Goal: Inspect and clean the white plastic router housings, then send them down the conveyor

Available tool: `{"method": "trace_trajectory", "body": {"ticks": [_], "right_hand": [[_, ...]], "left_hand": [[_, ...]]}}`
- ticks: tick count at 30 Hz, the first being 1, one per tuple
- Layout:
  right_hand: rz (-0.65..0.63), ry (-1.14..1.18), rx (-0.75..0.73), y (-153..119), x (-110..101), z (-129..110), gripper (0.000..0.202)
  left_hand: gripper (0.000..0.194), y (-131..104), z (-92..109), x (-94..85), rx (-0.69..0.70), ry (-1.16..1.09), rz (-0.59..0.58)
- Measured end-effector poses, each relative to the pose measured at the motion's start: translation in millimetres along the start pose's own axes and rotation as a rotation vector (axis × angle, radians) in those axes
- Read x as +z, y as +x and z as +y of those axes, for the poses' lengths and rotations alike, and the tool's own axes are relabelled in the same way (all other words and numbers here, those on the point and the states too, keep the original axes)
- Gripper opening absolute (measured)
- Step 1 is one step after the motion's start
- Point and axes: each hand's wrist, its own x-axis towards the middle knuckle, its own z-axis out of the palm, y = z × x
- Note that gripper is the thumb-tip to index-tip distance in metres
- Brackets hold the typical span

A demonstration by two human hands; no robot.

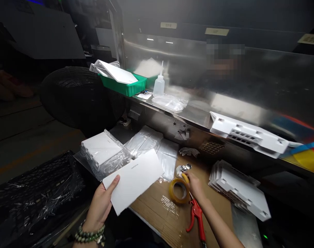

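Note:
My left hand (101,203) grips the near left end of a white flat panel (133,182) lettered HUAWEI, thumb on top. My right hand (195,186) is over the cardboard, its fingers closed on a small yellow thing (185,177) whose kind I cannot make out. Beside those fingers lies a roll of yellowish tape (171,193). A red air blow gun (197,210) rests below the right wrist, its thin nozzle pointing toward the hand. Just beyond the fingertips is a small white container with shiny metal round parts (183,168).
Bagged white panels (101,150) are stacked at left beside clear plastic bags (144,139). More white panels (239,189) are piled at right. A steel shelf holds a green bin (128,89), a squeeze bottle (159,86) and a white slotted part (247,132). Cardboard (154,206) covers the bench.

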Motion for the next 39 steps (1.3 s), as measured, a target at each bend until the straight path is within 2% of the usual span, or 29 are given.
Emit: {"method": "trace_trajectory", "body": {"ticks": [4,7,11,15,22,28,31,36,39], "right_hand": [[0.045,-0.093,0.086,26.5,-23.3,3.5,0.048],[-0.025,-0.157,0.085,38.0,-30.1,-3.0,0.038],[-0.108,-0.239,0.071,43.1,-30.6,-15.2,0.03],[-0.159,-0.293,0.071,46.7,-31.7,-16.9,0.019],[-0.203,-0.274,0.065,58.5,-41.4,-7.7,0.023],[-0.168,-0.295,0.105,51.4,-33.5,-20.6,0.025],[-0.156,-0.302,0.125,49.3,-32.5,-23.7,0.026],[-0.142,-0.273,0.142,46.8,-34.5,-24.7,0.026],[-0.124,-0.224,0.16,44.6,-33.4,-27.2,0.025]], "left_hand": [[0.035,2.0,8.1,3.9,-0.044,-0.077,0.048],[0.035,0.1,13.0,8.1,-0.075,-0.115,0.041],[0.037,-7.6,19.9,13.8,-0.111,-0.15,-0.008],[0.041,-16.7,24.5,16.5,-0.1,-0.182,0.017],[0.041,-30.8,29.1,20.3,-0.081,-0.183,0.046],[0.033,-40.9,28.2,24.5,-0.028,-0.148,0.06],[0.033,-42.3,18.6,23.3,0.119,-0.064,0.029],[0.023,-45.1,-3.4,23.8,0.628,0.374,0.026],[0.016,-50.8,-10.5,29.8,0.786,0.491,0.018]]}}
